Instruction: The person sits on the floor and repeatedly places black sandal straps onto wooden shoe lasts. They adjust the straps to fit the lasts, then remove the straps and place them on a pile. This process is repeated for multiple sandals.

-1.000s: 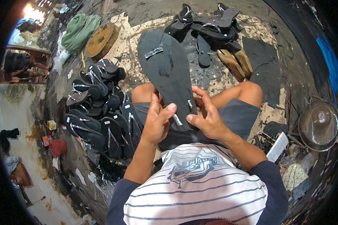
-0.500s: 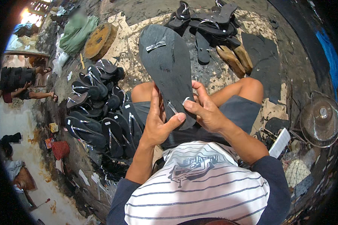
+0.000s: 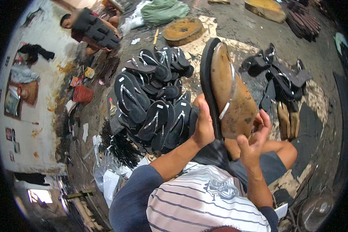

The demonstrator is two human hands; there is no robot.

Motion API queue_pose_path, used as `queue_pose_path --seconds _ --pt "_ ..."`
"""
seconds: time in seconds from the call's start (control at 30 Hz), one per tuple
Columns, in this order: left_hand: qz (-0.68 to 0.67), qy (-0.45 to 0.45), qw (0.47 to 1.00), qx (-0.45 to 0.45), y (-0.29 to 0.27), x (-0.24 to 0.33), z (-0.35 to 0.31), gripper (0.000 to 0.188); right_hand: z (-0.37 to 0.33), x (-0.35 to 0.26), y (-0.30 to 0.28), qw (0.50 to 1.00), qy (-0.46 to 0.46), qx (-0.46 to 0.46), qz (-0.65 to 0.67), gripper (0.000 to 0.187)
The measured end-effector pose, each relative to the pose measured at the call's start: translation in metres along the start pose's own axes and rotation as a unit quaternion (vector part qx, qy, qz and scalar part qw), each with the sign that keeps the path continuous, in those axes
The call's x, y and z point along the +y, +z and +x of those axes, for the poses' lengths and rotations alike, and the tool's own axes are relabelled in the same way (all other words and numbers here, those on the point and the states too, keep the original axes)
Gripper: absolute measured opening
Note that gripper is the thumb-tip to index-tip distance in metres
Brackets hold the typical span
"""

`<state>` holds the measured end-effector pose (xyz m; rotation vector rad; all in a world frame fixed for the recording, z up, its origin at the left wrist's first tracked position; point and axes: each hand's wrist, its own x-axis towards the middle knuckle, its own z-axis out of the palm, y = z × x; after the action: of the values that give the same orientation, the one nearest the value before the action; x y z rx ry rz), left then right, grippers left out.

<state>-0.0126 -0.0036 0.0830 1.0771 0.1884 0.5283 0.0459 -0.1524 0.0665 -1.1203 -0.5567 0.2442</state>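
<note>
A black flip-flop (image 3: 208,83) with a silver thong strap (image 3: 232,91) is held up in front of me. Its strap wraps over a brown wooden shoe last (image 3: 236,112), which lies against the footbed, sole turned to the left. My left hand (image 3: 203,123) grips the flip-flop along the sole side near the heel, its thumb upright and some fingers hidden behind. Beside the heel end of the last is my right hand (image 3: 254,137), fingers apart and slightly curled; whether a fingertip touches the wood I cannot tell.
A pile of black flip-flops (image 3: 152,104) lies to the left. More sandals (image 3: 284,79) and a pair of wooden lasts (image 3: 288,121) lie to the right. Beyond are a round wooden block (image 3: 183,31) and a green sack (image 3: 164,11). A person (image 3: 96,33) holds dark pieces at far left.
The flip-flop has been turned over from its underside, so the last and strap now show. My right hand has loosened from the sole. The view has swung left.
</note>
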Motion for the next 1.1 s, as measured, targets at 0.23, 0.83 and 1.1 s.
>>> queue_pose_path --seconds 0.23,0.83,1.1 --pt "0.244 0.021 0.921 0.303 -0.075 0.045 0.058 0.064 0.027 0.020 -0.004 0.966 0.173 -0.145 -0.126 0.052" --pt "0.939 -0.080 0.298 0.154 -0.258 0.119 0.069 0.050 0.092 0.201 -0.232 0.860 0.263 0.015 -0.437 0.069" --pt "0.848 0.147 0.475 0.184 -0.230 0.158 0.034 0.043 0.203 0.254 -0.260 0.819 0.320 0.474 0.052 0.047"
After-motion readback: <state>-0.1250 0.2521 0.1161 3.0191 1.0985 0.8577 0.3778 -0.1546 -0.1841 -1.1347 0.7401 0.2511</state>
